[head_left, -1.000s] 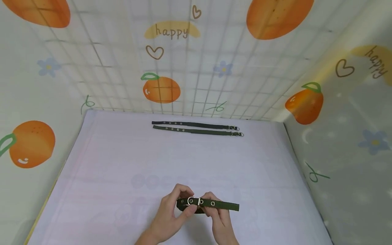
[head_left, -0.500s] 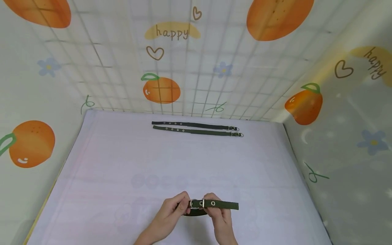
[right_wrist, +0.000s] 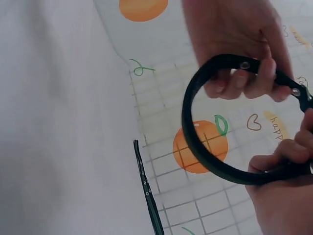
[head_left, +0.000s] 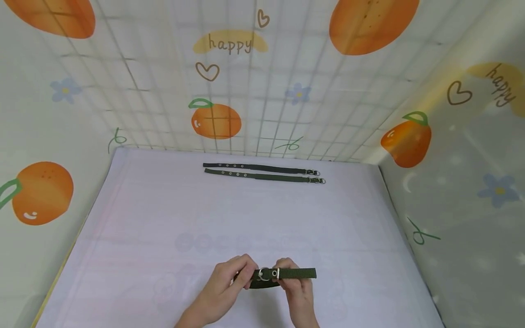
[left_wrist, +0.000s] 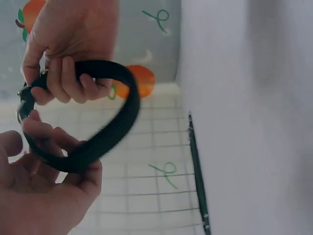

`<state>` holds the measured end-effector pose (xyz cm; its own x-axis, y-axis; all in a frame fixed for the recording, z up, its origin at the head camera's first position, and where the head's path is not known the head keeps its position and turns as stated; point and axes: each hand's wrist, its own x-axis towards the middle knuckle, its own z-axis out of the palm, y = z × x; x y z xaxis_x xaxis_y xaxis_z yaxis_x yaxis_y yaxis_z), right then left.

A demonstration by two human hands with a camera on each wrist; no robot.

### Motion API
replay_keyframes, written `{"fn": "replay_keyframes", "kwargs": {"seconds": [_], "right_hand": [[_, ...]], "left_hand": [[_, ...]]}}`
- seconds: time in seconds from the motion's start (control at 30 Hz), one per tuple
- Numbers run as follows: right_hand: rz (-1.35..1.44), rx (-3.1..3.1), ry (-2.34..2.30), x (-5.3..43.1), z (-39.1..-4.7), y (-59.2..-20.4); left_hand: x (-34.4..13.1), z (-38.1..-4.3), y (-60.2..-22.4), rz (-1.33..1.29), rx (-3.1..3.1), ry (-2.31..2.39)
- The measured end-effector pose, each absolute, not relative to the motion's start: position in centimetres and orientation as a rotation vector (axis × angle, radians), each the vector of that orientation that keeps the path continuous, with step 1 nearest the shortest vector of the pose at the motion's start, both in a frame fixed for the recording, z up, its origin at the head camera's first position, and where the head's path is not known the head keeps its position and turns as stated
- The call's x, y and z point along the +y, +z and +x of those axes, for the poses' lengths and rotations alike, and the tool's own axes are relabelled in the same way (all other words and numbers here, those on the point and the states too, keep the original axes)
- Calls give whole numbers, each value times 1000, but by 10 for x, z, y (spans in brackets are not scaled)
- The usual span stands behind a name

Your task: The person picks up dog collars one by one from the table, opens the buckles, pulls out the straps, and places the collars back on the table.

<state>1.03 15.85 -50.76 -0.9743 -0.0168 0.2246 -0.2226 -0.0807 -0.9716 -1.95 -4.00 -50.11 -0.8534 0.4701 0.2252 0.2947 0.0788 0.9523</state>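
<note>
A dark green webbing collar [head_left: 301, 273] is bent into a loop at the front of the table, its tail running through the metal buckle [head_left: 278, 273] and out to the right. A D-ring [head_left: 264, 274] shows just left of the buckle, with an eyelet between them. My left hand [head_left: 225, 282] pinches the loop's left side between thumb and fingers. On the right, my right hand [head_left: 298, 291] grips the collar by the buckle, fingers partly behind the strap. From the left wrist, the wide round loop [left_wrist: 115, 129] shows between both hands.
Two more collars lie straight, side by side, at the table's back: a black one [head_left: 270, 168] and a green one [head_left: 279, 177], buckles to the right. Behind them rises a grid wall [head_left: 262, 114] under a fruit-printed sheet, with covered side walls left and right.
The tail has slid left through the buckle, so the eyelets once right of it no longer show there. My left hand has closed from loose fingers into a pinch on the loop's left side.
</note>
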Motion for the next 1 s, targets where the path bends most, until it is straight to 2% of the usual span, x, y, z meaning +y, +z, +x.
{"fn": "replay_keyframes", "kwargs": {"seconds": [0.2, 0.57, 0.8, 1.0], "right_hand": [[457, -2098, 2039, 158, 9, -510], [154, -2057, 2273, 163, 12, -508], [468, -2048, 2151, 162, 7, -511], [545, -2068, 2050, 160, 6, -510]], "left_hand": [[-35, -17, -495, 853, 2309, 1886], [-42, -16, -504, 677, 2251, 1871], [-42, -15, -495, 773, 2183, 1835], [-40, -14, -493, 857, 2182, 1878]]}}
